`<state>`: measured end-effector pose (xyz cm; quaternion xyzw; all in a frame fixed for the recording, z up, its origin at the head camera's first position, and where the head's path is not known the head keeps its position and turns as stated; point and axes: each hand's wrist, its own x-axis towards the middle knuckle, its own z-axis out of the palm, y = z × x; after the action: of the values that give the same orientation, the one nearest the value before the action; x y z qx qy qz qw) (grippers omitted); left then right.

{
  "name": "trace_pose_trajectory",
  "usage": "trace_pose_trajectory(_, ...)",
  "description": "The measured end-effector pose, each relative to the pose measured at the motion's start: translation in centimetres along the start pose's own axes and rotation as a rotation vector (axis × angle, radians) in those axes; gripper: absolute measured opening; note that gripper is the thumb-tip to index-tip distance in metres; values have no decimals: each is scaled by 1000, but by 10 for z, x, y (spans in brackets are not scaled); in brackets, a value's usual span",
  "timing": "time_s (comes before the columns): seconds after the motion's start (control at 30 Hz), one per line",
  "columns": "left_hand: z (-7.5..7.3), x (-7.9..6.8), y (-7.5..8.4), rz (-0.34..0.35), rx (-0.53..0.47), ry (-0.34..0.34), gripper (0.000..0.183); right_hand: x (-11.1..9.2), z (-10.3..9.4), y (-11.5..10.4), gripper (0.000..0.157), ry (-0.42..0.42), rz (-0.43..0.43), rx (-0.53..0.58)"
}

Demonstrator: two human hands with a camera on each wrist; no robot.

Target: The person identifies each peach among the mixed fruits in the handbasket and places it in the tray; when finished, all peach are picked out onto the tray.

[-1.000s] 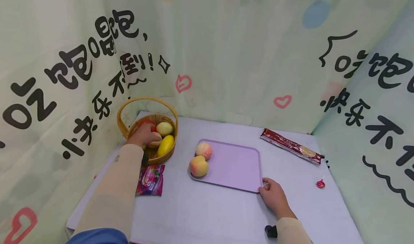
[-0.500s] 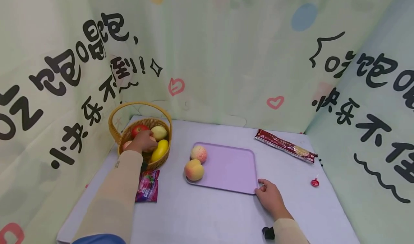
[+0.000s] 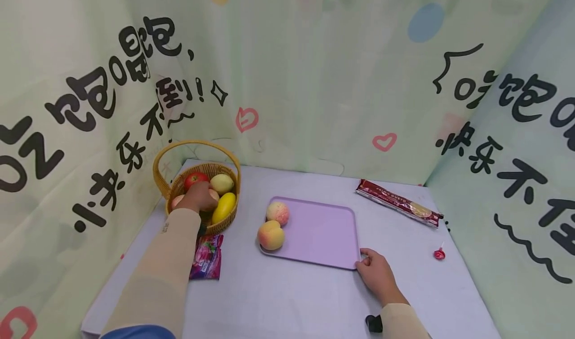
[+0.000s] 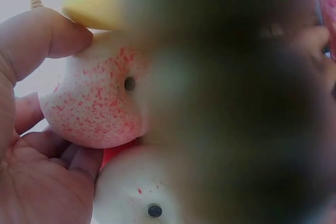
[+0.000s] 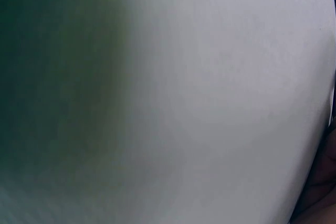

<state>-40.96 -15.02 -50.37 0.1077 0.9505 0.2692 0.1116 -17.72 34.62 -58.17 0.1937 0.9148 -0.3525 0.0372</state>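
My left hand [image 3: 196, 197] reaches into a wicker basket [image 3: 218, 227] at the back left. Thumb and fingers grip a red-speckled peach [image 4: 97, 98] in the left wrist view, with another pale fruit [image 4: 134, 187] just below it. Around the hand in the basket lie a red apple [image 3: 195, 179], a pale yellow-green fruit [image 3: 222, 183] and a yellow mango-like fruit [image 3: 224, 207]. My right hand [image 3: 378, 276] pinches the near right corner of a lilac tray [image 3: 323, 229]. On the tray's left side sit a speckled pink peach [image 3: 278, 212] and a yellow-orange peach [image 3: 271, 235].
A purple snack bag [image 3: 208, 259] lies before the basket, beside my left forearm. Toward the back right is a long dark-red snack packet [image 3: 400, 202]. A red-wrapped lollipop [image 3: 439, 253] lies at the right. Printed curtains enclose the white table [image 3: 287, 304]. Dark blur covers part of both wrist views.
My left hand has shifted off the red apple, toward the near side of the basket, and taken hold of the speckled peach. The right hand stays at the tray corner. The head view has shifted slightly.
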Motion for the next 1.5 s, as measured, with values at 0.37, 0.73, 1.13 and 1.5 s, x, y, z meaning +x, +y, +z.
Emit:
trace_pose_trajectory(0.37, -1, -6, 4, 2, 47, 19, 26, -2, 0, -1, 48, 8, -5, 7)
trace_pose_trajectory(0.73, 4, -9, -3, 19, 37, 61, 34, -2, 0, -1, 49, 1, -20, 23)
trace_pose_trajectory(1.13, -2, -13, -3, 40, 44, 77, 40, -1, -2, 1, 50, 5, -21, 24)
trace_pose_trajectory(1.5, -6, -21, -12, 16, -68, 99, 60, 2, -1, 2, 50, -8, -23, 22)
